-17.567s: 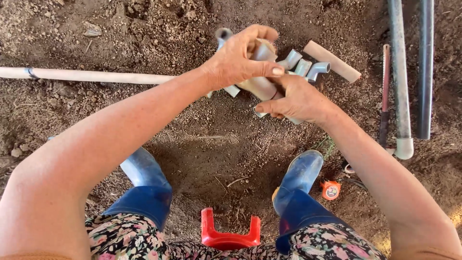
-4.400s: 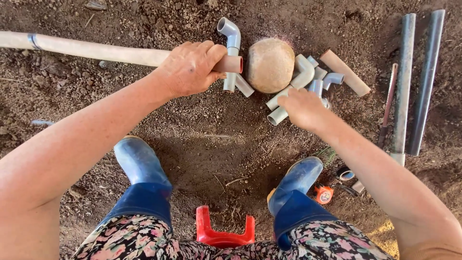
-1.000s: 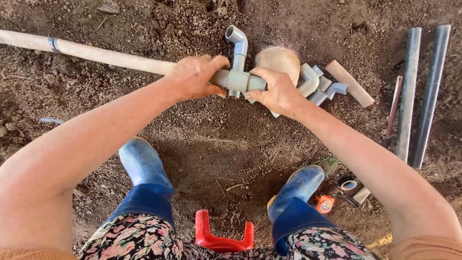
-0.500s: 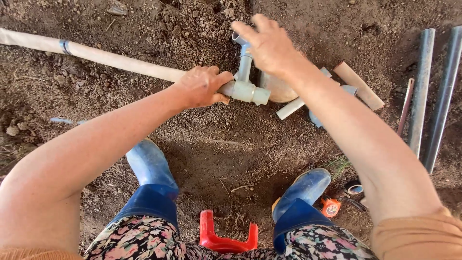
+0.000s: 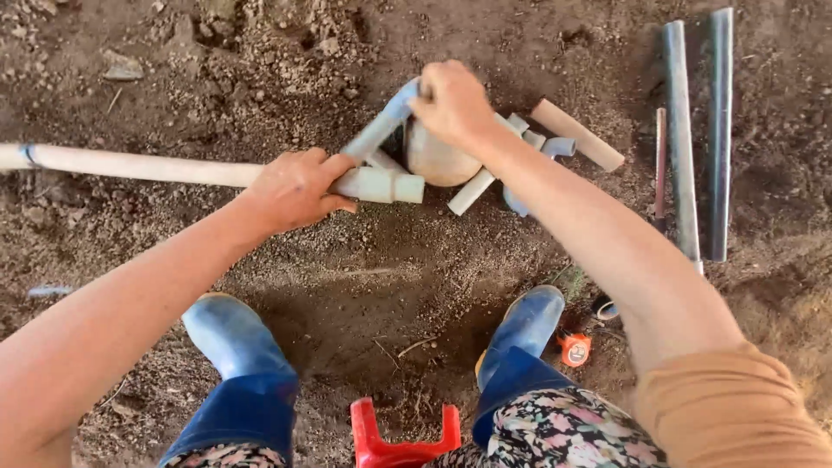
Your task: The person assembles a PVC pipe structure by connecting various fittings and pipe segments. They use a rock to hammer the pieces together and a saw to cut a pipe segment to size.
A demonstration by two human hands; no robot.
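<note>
Left hand (image 5: 295,189) is wrapped tight round the long cream-white plastic pipe (image 5: 130,165), gripping right where it enters the pale grey plastic tee fitting (image 5: 381,185). Pipe runs from the left edge of the bare brown dirt ground (image 5: 416,277) to abt its middle, lying flat. Right hand (image 5: 451,102) is closed, fingers curled over the top end of the grey-blue elbow pipe piece (image 5: 377,130), which slants up-right out of the tee. Just behind that hand, touching it: round tan stone (image 5: 438,160) w/ a heap of loose grey pipe fittings (image 5: 529,143) and a short cream pipe offcut (image 5: 576,134) to its right. Near the right edge of the ground, two long dark grey pipes (image 5: 693,130) lie side by side, a thin reddish rod (image 5: 661,165) beside them. Blue rubber boots (image 5: 234,334) planted on the dirt at the bottom; red plastic stool edge (image 5: 403,433) btwn them, small orange tape measure (image 5: 575,348) by the right boot.
</note>
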